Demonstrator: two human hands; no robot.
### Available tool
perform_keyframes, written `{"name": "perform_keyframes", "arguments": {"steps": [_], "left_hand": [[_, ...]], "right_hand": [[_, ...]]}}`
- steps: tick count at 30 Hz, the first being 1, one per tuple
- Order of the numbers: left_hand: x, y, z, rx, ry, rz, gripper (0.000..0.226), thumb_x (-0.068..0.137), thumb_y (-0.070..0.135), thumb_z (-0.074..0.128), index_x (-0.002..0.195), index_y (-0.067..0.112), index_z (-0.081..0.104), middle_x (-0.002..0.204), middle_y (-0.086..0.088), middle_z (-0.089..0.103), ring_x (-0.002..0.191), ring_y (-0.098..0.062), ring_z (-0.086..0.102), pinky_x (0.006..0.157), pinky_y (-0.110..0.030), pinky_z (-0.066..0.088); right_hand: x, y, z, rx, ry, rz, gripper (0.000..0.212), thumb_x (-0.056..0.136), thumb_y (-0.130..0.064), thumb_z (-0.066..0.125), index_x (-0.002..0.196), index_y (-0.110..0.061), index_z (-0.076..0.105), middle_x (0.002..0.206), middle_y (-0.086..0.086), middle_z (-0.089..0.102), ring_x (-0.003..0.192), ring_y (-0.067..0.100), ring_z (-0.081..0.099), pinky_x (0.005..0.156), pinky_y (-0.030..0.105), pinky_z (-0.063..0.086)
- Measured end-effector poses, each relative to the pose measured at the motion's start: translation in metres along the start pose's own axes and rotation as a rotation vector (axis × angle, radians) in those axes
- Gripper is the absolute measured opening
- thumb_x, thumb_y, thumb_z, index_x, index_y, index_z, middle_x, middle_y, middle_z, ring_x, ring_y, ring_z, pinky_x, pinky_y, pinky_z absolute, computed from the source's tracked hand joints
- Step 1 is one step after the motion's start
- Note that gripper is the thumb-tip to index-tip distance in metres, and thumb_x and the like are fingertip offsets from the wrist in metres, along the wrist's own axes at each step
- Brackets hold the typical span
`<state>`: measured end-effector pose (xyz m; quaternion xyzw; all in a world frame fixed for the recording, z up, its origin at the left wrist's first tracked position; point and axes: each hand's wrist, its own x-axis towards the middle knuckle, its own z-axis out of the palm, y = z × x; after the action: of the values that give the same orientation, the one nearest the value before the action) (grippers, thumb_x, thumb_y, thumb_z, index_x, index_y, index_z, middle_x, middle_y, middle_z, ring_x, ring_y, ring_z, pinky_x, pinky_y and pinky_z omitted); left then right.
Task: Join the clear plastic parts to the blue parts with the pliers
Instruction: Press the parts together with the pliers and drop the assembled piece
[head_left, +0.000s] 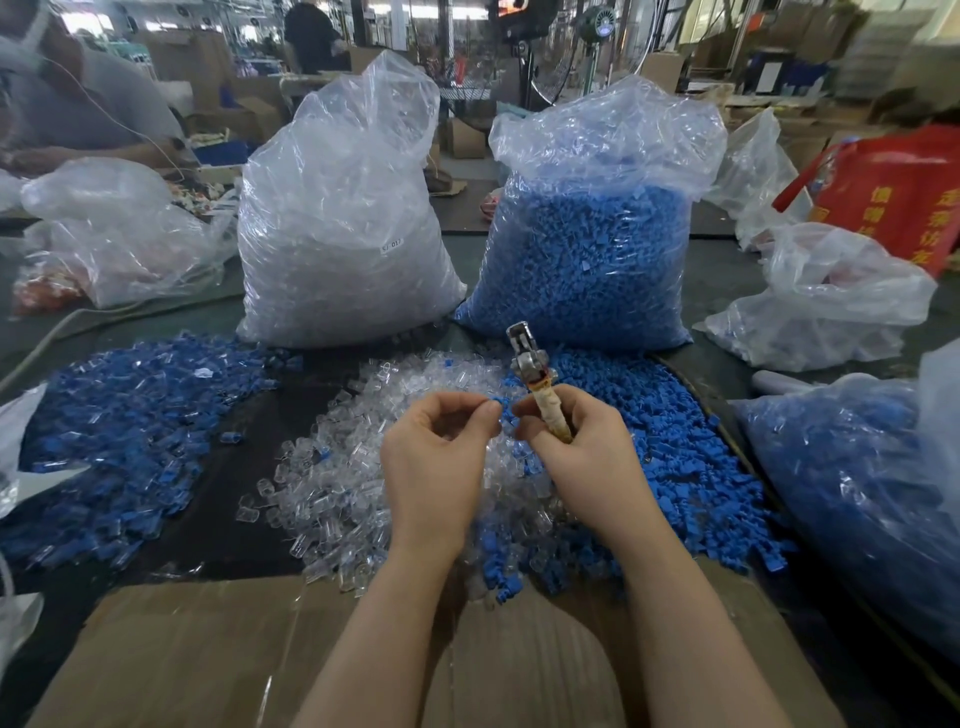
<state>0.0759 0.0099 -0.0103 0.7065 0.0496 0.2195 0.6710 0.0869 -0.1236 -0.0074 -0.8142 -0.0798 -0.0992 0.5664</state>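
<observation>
The left hand (436, 447) pinches a small blue part (500, 401). Right beside it, the right hand (574, 441) grips the pliers (535, 374), tip up. Clear parts (332, 488) lie under both hands.

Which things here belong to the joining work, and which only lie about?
Job: pliers in right hand; blue part in left hand; clear pile; blue pile.
Lying about: red bag, fan, cardboard.

Small white label (391, 247) on clear-parts bag (337, 218): "SJ-017". Red bag (893, 197), right: yellow Chinese chars, partly cut off.
</observation>
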Motion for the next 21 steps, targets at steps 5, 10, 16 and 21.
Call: {"name": "perform_keyframes", "arguments": {"steps": [5, 10, 16, 21], "left_hand": [[0.005, 0.001, -0.004, -0.151, -0.006, -0.034, 0.010, 0.085, 0.004, 0.074, 0.084, 0.013, 0.071, 0.075, -0.003, 0.075, 0.070, -0.012, 0.071, 0.065, -0.018, 0.054], [0.005, 0.001, -0.005, -0.193, -0.018, -0.011, 0.014, 0.085, 0.002, 0.072, 0.083, 0.015, 0.070, 0.074, -0.002, 0.074, 0.071, -0.013, 0.071, 0.067, -0.018, 0.055], [0.005, 0.001, -0.007, -0.186, -0.038, 0.038, 0.018, 0.084, 0.001, 0.071, 0.082, 0.019, 0.069, 0.074, 0.005, 0.074, 0.070, -0.007, 0.069, 0.069, -0.017, 0.055], [0.005, 0.002, -0.007, -0.184, -0.063, 0.051, 0.017, 0.085, 0.000, 0.071, 0.083, 0.017, 0.070, 0.076, 0.003, 0.074, 0.070, -0.006, 0.069, 0.069, -0.017, 0.055]], "right_hand": [[0.001, 0.004, -0.013, -0.123, -0.037, 0.038, 0.006, 0.090, -0.021, 0.066, 0.088, -0.026, 0.066, 0.079, -0.003, 0.068, 0.073, 0.017, 0.062, 0.066, 0.039, 0.053], [-0.001, 0.004, -0.015, -0.245, -0.138, 0.021, 0.006, 0.089, -0.021, 0.065, 0.093, -0.018, 0.063, 0.081, 0.003, 0.066, 0.077, 0.028, 0.062, 0.071, 0.049, 0.053], [-0.001, 0.005, -0.014, -0.299, -0.207, -0.008, 0.008, 0.088, -0.021, 0.066, 0.091, -0.018, 0.060, 0.083, 0.003, 0.065, 0.076, 0.025, 0.060, 0.070, 0.046, 0.050], [-0.001, 0.005, -0.015, -0.319, -0.239, -0.024, 0.008, 0.087, -0.019, 0.063, 0.094, -0.018, 0.060, 0.083, 0.002, 0.064, 0.075, 0.024, 0.058, 0.070, 0.046, 0.050]]}}
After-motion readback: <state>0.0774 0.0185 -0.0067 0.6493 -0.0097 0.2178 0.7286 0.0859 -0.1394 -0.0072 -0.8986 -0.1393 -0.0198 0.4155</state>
